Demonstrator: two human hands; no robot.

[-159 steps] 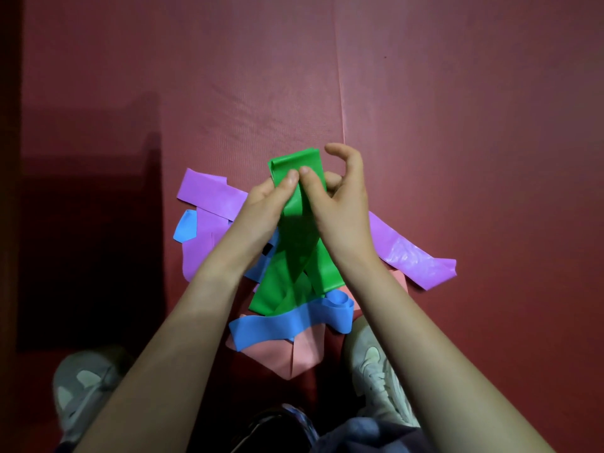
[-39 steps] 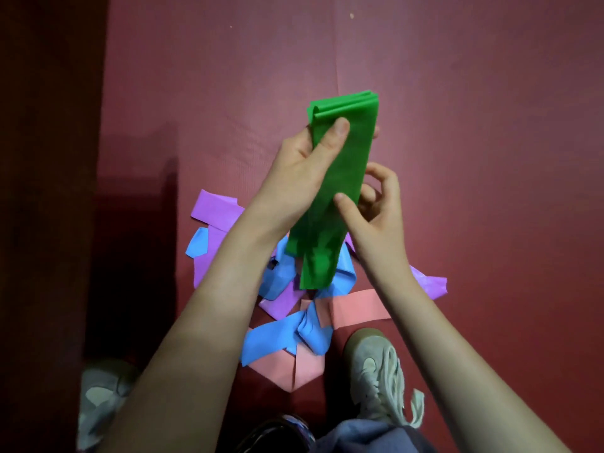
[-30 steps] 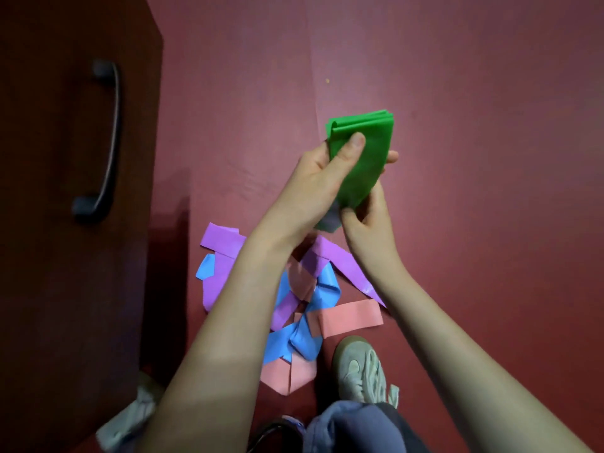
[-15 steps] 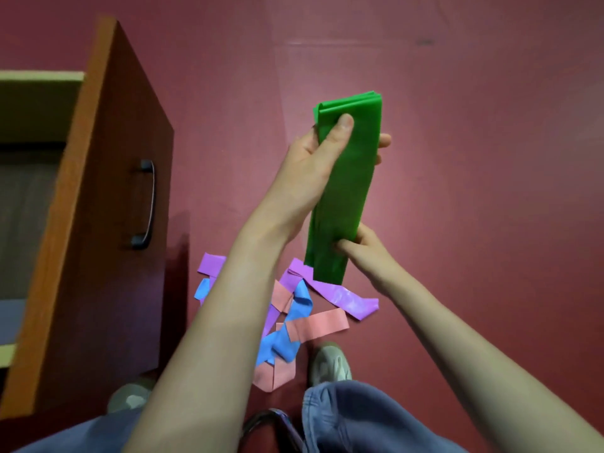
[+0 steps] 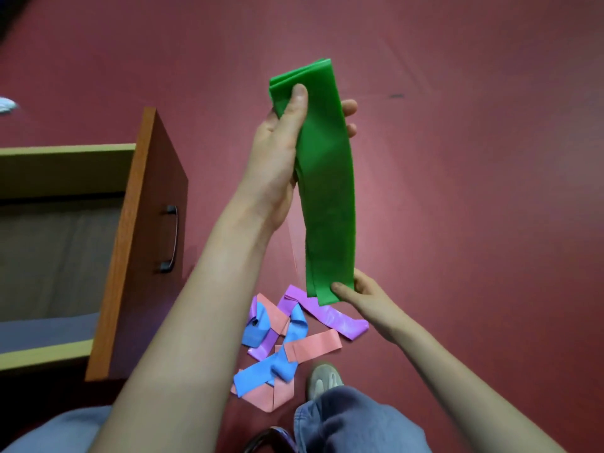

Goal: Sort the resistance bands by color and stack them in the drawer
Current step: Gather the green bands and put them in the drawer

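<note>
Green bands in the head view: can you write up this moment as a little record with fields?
Held item: green bands, folded flat, held upright above the floor
Left hand: grips the upper end, thumb on the front
Right hand: pinches the lower end
Drawer: pulled open, at the left
Floor pile: purple band, blue band and pink band, tangled together
</note>
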